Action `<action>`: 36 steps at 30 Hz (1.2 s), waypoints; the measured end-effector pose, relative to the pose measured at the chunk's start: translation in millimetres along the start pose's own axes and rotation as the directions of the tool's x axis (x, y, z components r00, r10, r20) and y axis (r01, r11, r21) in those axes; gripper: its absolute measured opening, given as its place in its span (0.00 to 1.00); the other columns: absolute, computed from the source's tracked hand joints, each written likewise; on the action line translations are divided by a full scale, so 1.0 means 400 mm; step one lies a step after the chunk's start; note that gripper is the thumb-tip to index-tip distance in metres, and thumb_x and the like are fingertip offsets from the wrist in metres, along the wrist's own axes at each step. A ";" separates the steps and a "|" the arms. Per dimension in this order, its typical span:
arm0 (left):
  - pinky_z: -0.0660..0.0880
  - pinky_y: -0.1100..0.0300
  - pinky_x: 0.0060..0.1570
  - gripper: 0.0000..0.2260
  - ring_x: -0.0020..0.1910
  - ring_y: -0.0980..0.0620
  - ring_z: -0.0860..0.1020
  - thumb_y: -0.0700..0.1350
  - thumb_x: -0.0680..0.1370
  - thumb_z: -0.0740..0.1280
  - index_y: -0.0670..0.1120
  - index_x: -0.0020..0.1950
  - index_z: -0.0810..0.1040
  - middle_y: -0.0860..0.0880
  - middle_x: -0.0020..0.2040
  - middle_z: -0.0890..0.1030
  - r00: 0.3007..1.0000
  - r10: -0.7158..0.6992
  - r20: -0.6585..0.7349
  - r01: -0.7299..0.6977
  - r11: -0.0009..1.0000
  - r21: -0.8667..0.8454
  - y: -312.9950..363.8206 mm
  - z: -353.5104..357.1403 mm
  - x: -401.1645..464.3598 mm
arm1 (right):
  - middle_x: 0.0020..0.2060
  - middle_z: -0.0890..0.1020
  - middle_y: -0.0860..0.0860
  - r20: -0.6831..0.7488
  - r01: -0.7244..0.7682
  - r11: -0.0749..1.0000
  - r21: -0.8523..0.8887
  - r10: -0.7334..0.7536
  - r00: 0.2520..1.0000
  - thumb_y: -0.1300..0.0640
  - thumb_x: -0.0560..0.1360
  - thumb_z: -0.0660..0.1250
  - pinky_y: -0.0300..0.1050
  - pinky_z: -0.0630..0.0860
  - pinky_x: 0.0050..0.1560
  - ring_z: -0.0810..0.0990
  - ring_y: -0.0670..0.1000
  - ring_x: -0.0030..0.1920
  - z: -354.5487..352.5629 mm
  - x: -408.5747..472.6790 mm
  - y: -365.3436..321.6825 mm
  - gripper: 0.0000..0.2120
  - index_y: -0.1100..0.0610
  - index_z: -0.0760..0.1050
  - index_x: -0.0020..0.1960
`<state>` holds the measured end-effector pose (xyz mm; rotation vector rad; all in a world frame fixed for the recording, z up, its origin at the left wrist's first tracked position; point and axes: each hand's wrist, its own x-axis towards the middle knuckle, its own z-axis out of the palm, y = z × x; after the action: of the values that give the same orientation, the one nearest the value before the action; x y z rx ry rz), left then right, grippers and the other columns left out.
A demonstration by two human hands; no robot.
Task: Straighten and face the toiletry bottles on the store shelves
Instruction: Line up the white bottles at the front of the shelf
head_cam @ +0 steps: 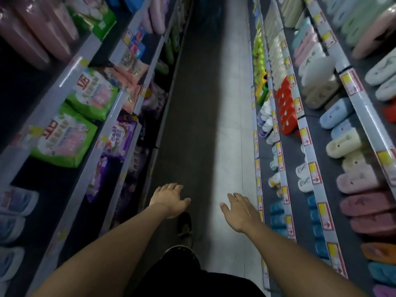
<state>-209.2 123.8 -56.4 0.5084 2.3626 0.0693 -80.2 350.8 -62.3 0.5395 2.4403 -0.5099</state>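
Observation:
Both my arms reach forward over a narrow store aisle. My left hand [170,200] hovers above the floor with relaxed fingers and holds nothing. My right hand [241,212] is spread flat, empty, close to the edge of the right lower shelf [260,189]. Small white and blue toiletry bottles [265,123] stand on the low right shelves, with green and yellow bottles [258,54] farther down. Neither hand touches any bottle.
Left shelves carry green detergent bags [62,140], purple packs [120,138] and pink packs. Upper right shelves hold slippers [345,142] in several colours, plus red boxes [286,108]. The grey aisle floor [205,103] runs ahead between the racks. My foot shows below my hands.

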 end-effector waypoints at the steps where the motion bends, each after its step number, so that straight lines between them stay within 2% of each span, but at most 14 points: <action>1: 0.54 0.47 0.81 0.34 0.82 0.45 0.58 0.66 0.82 0.56 0.51 0.84 0.58 0.49 0.84 0.60 1.000 -0.002 0.006 0.002 1.000 -0.015 -0.008 -0.039 0.034 | 0.82 0.60 0.52 0.000 -0.011 1.000 0.005 0.011 1.000 0.37 0.85 0.48 0.54 0.61 0.78 0.60 0.56 0.80 -0.034 0.039 -0.016 0.32 0.52 0.56 0.83; 9: 0.55 0.47 0.81 0.34 0.82 0.45 0.59 0.65 0.82 0.55 0.50 0.84 0.58 0.47 0.83 0.62 0.999 0.014 0.047 -0.013 1.000 -0.017 -0.037 -0.297 0.315 | 0.81 0.61 0.52 -0.045 -0.065 0.998 0.003 0.065 0.997 0.37 0.85 0.49 0.54 0.62 0.78 0.61 0.56 0.80 -0.283 0.295 -0.111 0.32 0.53 0.58 0.83; 14: 0.57 0.47 0.80 0.34 0.80 0.44 0.62 0.64 0.82 0.56 0.48 0.83 0.60 0.46 0.82 0.64 0.999 0.037 0.039 -0.038 0.998 0.046 -0.013 -0.432 0.466 | 0.80 0.64 0.54 -0.078 -0.075 0.997 0.001 0.074 0.994 0.39 0.85 0.49 0.52 0.63 0.76 0.63 0.57 0.78 -0.400 0.427 -0.103 0.31 0.56 0.60 0.82; 19: 0.57 0.47 0.80 0.33 0.81 0.44 0.61 0.64 0.82 0.56 0.49 0.84 0.59 0.46 0.82 0.63 0.998 0.043 0.036 -0.046 0.996 0.072 0.036 -0.549 0.613 | 0.80 0.62 0.54 -0.081 -0.074 0.997 -0.001 0.074 0.994 0.39 0.85 0.49 0.52 0.62 0.77 0.62 0.57 0.78 -0.508 0.573 -0.066 0.31 0.56 0.59 0.82; 36: 0.58 0.48 0.79 0.32 0.80 0.43 0.62 0.63 0.83 0.57 0.49 0.83 0.60 0.46 0.82 0.64 0.999 -0.046 -0.002 0.046 0.997 0.061 0.426 -0.934 1.119 | 0.80 0.64 0.54 -0.050 0.025 0.999 0.020 -0.024 0.998 0.40 0.85 0.50 0.54 0.64 0.76 0.63 0.57 0.77 -0.994 1.119 0.150 0.30 0.55 0.61 0.81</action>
<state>-697.7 483.9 -30.0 0.4831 2.3817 -0.0244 -567.6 703.5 -48.2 0.5377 2.4942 -0.5384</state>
